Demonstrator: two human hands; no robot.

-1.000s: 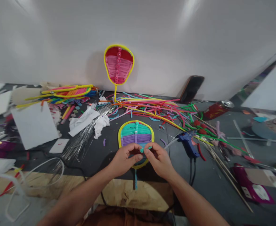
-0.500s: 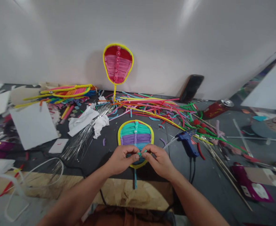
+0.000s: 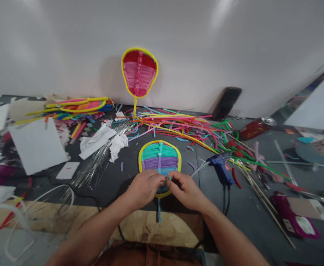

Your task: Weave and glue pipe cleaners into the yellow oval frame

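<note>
A fan-shaped craft piece (image 3: 160, 162) of pipe cleaners lies flat in front of me, teal, purple and blue inside a yellow rim, with a line of beads down its upper middle and a blue stem towards me. Over its lower half, my right hand (image 3: 185, 190) pinches a small green piece of pipe cleaner (image 3: 169, 178) between thumb and fingertips. Close beside it, my left hand (image 3: 145, 187) has its fingers closed together; whatever lies between them is hidden. Both hands cover part of the craft piece.
A finished-looking pink fan (image 3: 140, 72) stands against the white wall. Behind my work lie loose pipe cleaners (image 3: 175, 122). A blue glue gun (image 3: 221, 168) rests at right, near a red can (image 3: 256, 128) and a propped phone (image 3: 226, 103). Crumpled paper (image 3: 97, 140) is at left.
My left fingers have turned over and closed, hiding the small twisted green bit seen between both hands. The right hand has shifted slightly, still pinching green.
</note>
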